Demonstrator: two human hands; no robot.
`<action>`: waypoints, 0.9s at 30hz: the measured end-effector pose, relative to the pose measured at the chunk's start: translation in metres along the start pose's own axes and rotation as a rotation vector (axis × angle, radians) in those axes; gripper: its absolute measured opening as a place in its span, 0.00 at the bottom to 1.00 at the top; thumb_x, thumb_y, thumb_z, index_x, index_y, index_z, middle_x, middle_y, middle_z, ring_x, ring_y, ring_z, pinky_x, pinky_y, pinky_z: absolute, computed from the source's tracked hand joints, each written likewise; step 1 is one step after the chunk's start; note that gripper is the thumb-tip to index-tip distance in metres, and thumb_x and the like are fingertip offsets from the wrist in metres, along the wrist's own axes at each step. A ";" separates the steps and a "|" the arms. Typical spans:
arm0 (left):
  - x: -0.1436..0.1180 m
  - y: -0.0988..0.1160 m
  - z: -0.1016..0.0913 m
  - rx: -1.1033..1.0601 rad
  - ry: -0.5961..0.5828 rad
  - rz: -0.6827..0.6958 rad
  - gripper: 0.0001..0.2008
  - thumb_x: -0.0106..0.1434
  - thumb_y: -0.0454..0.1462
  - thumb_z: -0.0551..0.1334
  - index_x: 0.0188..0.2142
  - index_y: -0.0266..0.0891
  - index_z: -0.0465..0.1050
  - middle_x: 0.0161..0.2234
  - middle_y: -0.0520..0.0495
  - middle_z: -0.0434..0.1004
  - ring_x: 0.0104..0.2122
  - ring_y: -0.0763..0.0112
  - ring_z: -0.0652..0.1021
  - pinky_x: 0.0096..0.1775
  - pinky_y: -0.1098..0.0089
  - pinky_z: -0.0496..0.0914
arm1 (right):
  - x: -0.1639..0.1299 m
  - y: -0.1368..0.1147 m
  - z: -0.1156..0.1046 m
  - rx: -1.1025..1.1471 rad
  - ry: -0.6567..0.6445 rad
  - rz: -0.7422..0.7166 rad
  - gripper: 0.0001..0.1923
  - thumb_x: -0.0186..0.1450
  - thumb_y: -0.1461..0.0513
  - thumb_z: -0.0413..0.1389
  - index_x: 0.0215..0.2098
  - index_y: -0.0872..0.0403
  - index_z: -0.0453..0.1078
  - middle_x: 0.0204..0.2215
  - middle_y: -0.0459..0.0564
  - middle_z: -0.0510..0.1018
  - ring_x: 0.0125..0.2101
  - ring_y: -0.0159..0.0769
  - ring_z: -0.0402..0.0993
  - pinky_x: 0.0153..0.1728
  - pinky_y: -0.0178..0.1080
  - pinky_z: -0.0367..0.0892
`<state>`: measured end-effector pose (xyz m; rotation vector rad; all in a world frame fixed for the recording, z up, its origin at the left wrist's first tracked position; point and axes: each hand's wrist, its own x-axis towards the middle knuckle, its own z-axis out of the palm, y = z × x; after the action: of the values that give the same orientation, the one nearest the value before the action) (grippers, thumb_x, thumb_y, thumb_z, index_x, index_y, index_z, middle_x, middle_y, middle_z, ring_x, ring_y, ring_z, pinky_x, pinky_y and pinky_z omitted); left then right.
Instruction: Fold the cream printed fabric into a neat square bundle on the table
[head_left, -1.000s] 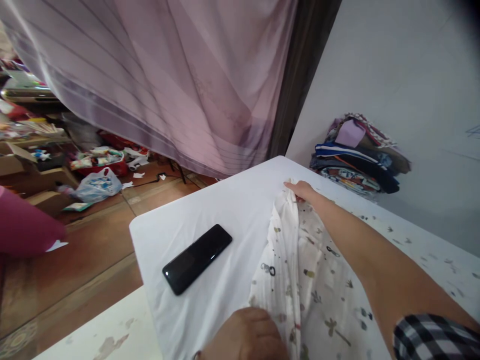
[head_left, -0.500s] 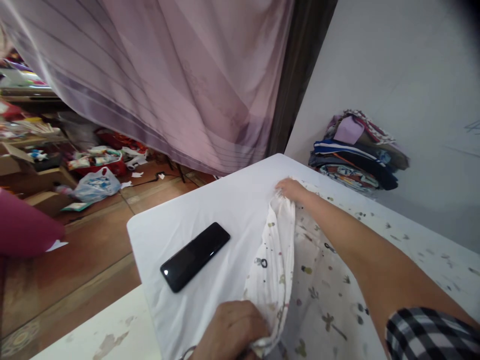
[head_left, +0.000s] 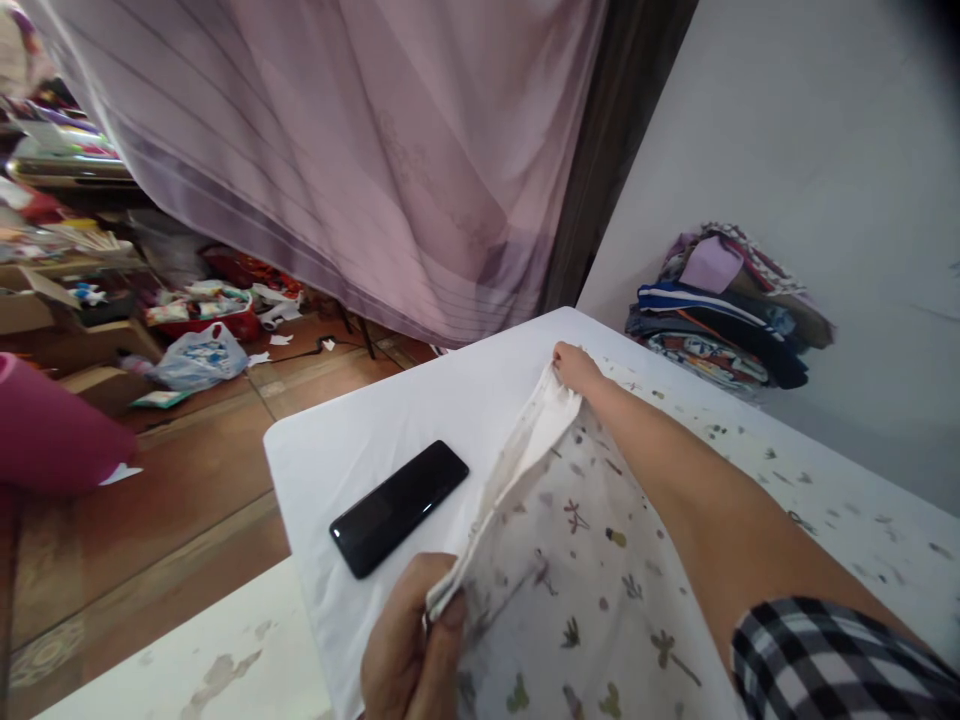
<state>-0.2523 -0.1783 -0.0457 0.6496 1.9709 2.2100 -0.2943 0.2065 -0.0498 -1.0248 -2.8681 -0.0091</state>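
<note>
From the head view, the bench [head_left: 480, 400] is covered with a plain white sheet that wrinkles slightly toward its near left corner. A black phone [head_left: 400, 508] lies flat on that sheet, screen up, near the left edge and just beside the lifted cloth without touching it. The printed white cloth [head_left: 570, 560], dotted with small plant and animal figures, spreads over the right part of the bench and runs on toward the far right. The left hand [head_left: 409, 655] is closed, thumb pinching the near corner of the cloth's edge and holding it raised off the surface. The right hand [head_left: 574, 365], arm stretched forward with a checked sleeve [head_left: 840, 665] at the elbow, is closed on the far corner of the same edge, so the hem runs taut between the two hands above the sheet. Behind the bench a pale wall [head_left: 810, 150] carries a stack of folded clothes [head_left: 727, 310] at its foot. A mauve striped curtain [head_left: 337, 150] hangs across the left, next to a dark door frame [head_left: 600, 160]. The brown tiled floor [head_left: 165, 500] below is littered with plastic bags [head_left: 199, 362], boxes and scraps.
</note>
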 end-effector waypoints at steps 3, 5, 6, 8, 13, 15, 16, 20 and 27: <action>0.011 0.000 -0.006 0.026 0.077 -0.046 0.15 0.54 0.48 0.62 0.32 0.39 0.72 0.26 0.51 0.69 0.26 0.72 0.66 0.28 0.73 0.62 | 0.004 -0.007 0.014 0.149 0.065 0.051 0.10 0.59 0.66 0.49 0.38 0.53 0.68 0.39 0.52 0.74 0.38 0.39 0.69 0.36 0.35 0.60; 0.014 -0.002 -0.010 0.046 0.093 -0.057 0.16 0.53 0.49 0.62 0.32 0.39 0.72 0.26 0.51 0.68 0.25 0.72 0.65 0.26 0.74 0.61 | 0.006 -0.005 0.019 0.232 0.079 0.065 0.11 0.58 0.67 0.50 0.38 0.53 0.68 0.39 0.50 0.75 0.38 0.36 0.69 0.38 0.34 0.61; 0.015 -0.003 -0.010 0.051 0.092 -0.061 0.16 0.54 0.50 0.62 0.32 0.39 0.71 0.25 0.52 0.67 0.25 0.73 0.65 0.25 0.74 0.60 | 0.007 -0.001 0.019 0.284 0.105 0.096 0.12 0.57 0.67 0.50 0.39 0.54 0.68 0.39 0.49 0.75 0.38 0.35 0.69 0.38 0.33 0.61; 0.015 -0.004 -0.010 0.050 0.096 -0.073 0.16 0.55 0.50 0.61 0.31 0.39 0.70 0.24 0.52 0.65 0.23 0.74 0.63 0.24 0.74 0.59 | 0.008 0.014 0.014 0.376 0.205 0.206 0.14 0.58 0.66 0.49 0.42 0.54 0.68 0.39 0.48 0.75 0.38 0.34 0.70 0.39 0.33 0.62; 0.015 -0.003 -0.008 0.029 0.168 -0.134 0.16 0.54 0.50 0.62 0.31 0.39 0.70 0.25 0.52 0.66 0.24 0.74 0.63 0.25 0.74 0.60 | 0.002 0.056 -0.001 0.359 0.285 0.529 0.13 0.62 0.60 0.47 0.37 0.56 0.71 0.36 0.54 0.76 0.38 0.39 0.70 0.39 0.37 0.63; 0.015 -0.001 -0.008 0.041 0.170 -0.140 0.16 0.53 0.50 0.62 0.30 0.39 0.70 0.25 0.52 0.67 0.24 0.73 0.64 0.25 0.74 0.60 | -0.002 0.058 0.002 0.353 0.223 0.529 0.12 0.62 0.60 0.47 0.36 0.55 0.71 0.35 0.53 0.76 0.37 0.39 0.71 0.38 0.37 0.64; 0.016 -0.001 -0.009 0.049 0.166 -0.137 0.16 0.53 0.50 0.61 0.30 0.39 0.70 0.25 0.52 0.67 0.24 0.73 0.64 0.26 0.74 0.61 | -0.004 0.054 0.006 0.355 0.187 0.488 0.12 0.61 0.60 0.48 0.37 0.55 0.71 0.36 0.53 0.77 0.38 0.39 0.71 0.39 0.37 0.63; 0.017 -0.001 -0.009 0.074 0.156 -0.109 0.14 0.55 0.48 0.60 0.30 0.39 0.69 0.24 0.53 0.67 0.24 0.73 0.64 0.27 0.74 0.61 | -0.011 0.025 0.025 0.245 0.051 0.248 0.17 0.61 0.55 0.49 0.46 0.51 0.68 0.50 0.53 0.70 0.49 0.43 0.65 0.47 0.42 0.60; 0.019 -0.006 -0.009 0.075 0.158 -0.080 0.16 0.56 0.49 0.60 0.32 0.39 0.69 0.26 0.52 0.69 0.27 0.72 0.67 0.30 0.74 0.63 | -0.016 0.018 0.021 0.211 0.020 0.283 0.24 0.64 0.52 0.43 0.54 0.54 0.62 0.57 0.55 0.62 0.56 0.43 0.57 0.53 0.44 0.54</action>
<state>-0.2740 -0.1785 -0.0478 0.4080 2.1224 2.2117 -0.2723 0.2109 -0.0724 -1.3607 -2.6083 0.2949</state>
